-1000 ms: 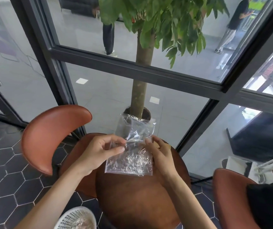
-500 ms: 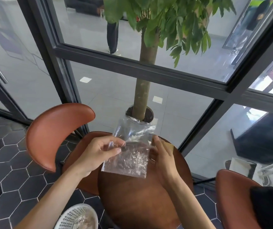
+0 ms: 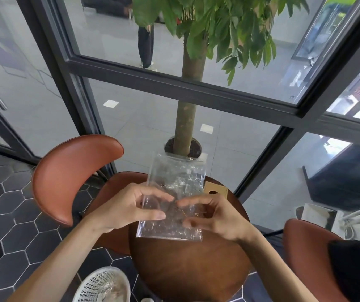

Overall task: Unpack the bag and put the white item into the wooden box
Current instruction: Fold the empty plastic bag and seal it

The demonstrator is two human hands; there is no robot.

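Round dark-wood table (image 3: 187,269) fills the lower middle; at its far edge, right of centre, a light wooden box (image 3: 216,189) sits on the top, mostly hidden; the near half of the table surface shows bare, glossy grain.

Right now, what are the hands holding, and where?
Both the left hand and right hand pinch the clear plastic bag around its middle.

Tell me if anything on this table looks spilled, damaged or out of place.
Nothing stands out. The clear plastic bag is crinkled but looks intact, held over the round wooden table by the left hand and right hand. The wooden box sits at the table's far edge, partly hidden behind the bag. No spill is visible.
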